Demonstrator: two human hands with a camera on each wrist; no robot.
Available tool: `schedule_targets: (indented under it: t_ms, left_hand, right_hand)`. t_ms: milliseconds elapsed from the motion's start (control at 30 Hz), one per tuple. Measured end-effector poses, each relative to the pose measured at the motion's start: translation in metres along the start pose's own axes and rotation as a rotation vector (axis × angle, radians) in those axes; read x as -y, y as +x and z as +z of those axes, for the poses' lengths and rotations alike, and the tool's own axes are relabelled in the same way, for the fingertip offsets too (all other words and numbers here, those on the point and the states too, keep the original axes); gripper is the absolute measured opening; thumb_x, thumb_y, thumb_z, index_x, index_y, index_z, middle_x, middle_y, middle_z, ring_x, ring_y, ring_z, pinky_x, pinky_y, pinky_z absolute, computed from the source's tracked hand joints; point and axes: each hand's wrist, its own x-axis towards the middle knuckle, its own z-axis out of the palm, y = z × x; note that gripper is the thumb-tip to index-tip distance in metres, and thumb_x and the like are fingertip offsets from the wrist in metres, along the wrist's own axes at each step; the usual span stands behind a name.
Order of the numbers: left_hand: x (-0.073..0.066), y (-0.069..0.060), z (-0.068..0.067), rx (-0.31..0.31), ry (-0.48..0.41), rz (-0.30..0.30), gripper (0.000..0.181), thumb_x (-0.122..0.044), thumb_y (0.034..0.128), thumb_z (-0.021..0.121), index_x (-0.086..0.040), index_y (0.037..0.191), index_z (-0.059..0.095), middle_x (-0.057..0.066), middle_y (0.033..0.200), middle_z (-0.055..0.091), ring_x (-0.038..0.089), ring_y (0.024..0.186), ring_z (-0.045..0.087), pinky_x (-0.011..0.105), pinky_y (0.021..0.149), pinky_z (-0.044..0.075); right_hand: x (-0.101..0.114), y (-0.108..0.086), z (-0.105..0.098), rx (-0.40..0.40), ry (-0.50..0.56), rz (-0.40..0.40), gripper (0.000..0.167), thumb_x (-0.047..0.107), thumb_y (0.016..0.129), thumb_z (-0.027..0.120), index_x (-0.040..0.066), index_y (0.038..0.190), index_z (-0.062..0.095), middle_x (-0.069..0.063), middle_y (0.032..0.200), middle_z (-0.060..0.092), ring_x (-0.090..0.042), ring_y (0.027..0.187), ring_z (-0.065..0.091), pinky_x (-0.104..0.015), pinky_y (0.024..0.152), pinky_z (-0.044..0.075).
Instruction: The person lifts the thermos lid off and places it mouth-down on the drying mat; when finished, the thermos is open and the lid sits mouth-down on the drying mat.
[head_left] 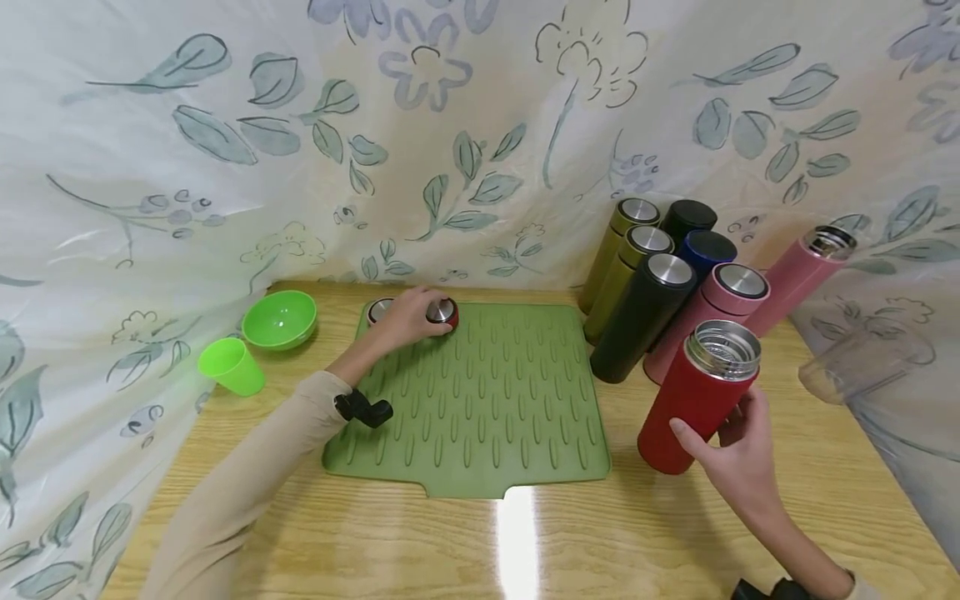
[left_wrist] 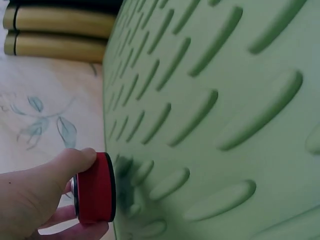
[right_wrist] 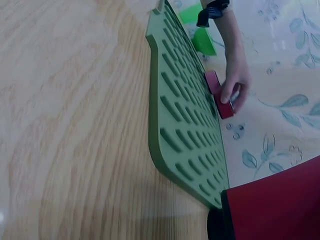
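My left hand (head_left: 408, 319) pinches a red lid (head_left: 447, 317) with a silver top at the far left part of a green ribbed mat (head_left: 487, 400). In the left wrist view, thumb and fingers grip the sides of the red lid (left_wrist: 96, 187); I cannot tell whether it touches the mat. Right beside it on the mat is a pink lid (right_wrist: 212, 80). To the right of the mat, my right hand (head_left: 738, 454) grips a red vacuum flask (head_left: 690, 408), its steel mouth uncovered and its body slightly tilted. Only part of the red flask (right_wrist: 280, 205) shows in the right wrist view.
Several lidded flasks, including a black flask (head_left: 641, 317), stand in a cluster at the back right. A pink flask (head_left: 798, 275) without a lid stands behind them. A clear cup (head_left: 862, 362) is at far right; a green bowl (head_left: 281, 321) and green cup (head_left: 234, 367) are at left.
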Motion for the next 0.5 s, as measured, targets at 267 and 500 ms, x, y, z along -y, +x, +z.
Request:
schedule_targets:
  t_ms: [267, 500]
  left_hand:
    - [0.006, 0.004, 0.003, -0.002, -0.011, -0.032, 0.054, -0.030, 0.0857, 0.074, -0.005, 0.130, 0.057, 0.017, 0.123, 0.058, 0.032, 0.110, 0.056, 0.047, 0.090, 0.050]
    - [0.005, 0.008, 0.005, 0.000, -0.009, -0.052, 0.052, -0.034, 0.0853, 0.074, -0.008, 0.128, 0.059, 0.014, 0.119, 0.058, 0.030, 0.105, 0.057, 0.045, 0.087, 0.051]
  right_hand:
    - [-0.002, 0.009, -0.017, -0.120, 0.068, -0.017, 0.081, -0.029, 0.066, 0.061, 0.000, 0.137, 0.036, -0.008, 0.126, 0.052, -0.012, 0.102, 0.060, -0.011, 0.082, 0.054]
    - [-0.005, 0.022, -0.036, -0.244, 0.101, -0.019, 0.081, -0.028, 0.067, 0.061, 0.002, 0.138, 0.036, -0.011, 0.128, 0.051, -0.016, 0.105, 0.058, -0.012, 0.082, 0.054]
